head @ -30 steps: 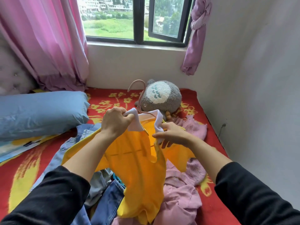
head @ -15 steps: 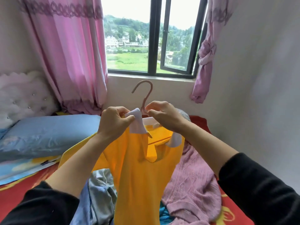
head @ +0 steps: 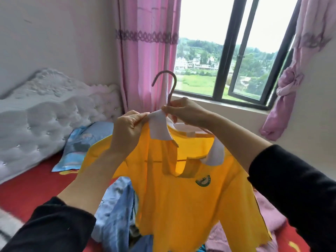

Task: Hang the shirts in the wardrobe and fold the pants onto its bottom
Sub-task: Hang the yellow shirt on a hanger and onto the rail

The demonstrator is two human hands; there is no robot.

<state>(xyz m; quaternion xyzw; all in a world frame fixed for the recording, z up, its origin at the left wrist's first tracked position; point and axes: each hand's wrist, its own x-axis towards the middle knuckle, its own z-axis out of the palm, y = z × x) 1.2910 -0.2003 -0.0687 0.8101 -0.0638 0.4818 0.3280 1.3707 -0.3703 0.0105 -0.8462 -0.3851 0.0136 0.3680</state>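
Bedroom, head view. A bed with a red cover (head: 32, 188) is filling the lower left of the frame, and its white tufted headboard (head: 45, 115) is standing along the left wall. A dark-framed window (head: 224, 51) is occupying the upper right; a pink curtain (head: 145, 60) is hanging at its left side and a knotted curtain (head: 287, 84) is hanging at the right edge of the frame.

The yellow shirt (head: 181, 206) is hanging in mid-air at the centre and lower centre of the frame, its front facing the camera and its white collar (head: 160, 130) spread open. Below it, blue clothes (head: 116, 211) are lying crumpled on the bed at lower centre, and pink clothes (head: 267, 211) are lying at lower right. A blue pillow (head: 85, 142) is resting near the headboard at centre left.

The left hand (head: 127, 128) is pinching the collar's left flap between thumb and fingers. The right hand (head: 183, 113), just beside it, is gripping the base of the hanger's hook, fingers curled. The pink hanger (head: 171, 82) is sitting inside the shirt's neck, its hook rising upright above both hands, before the curtain. A small green badge (head: 203, 181) is showing on the shirt's chest, right of the placket.
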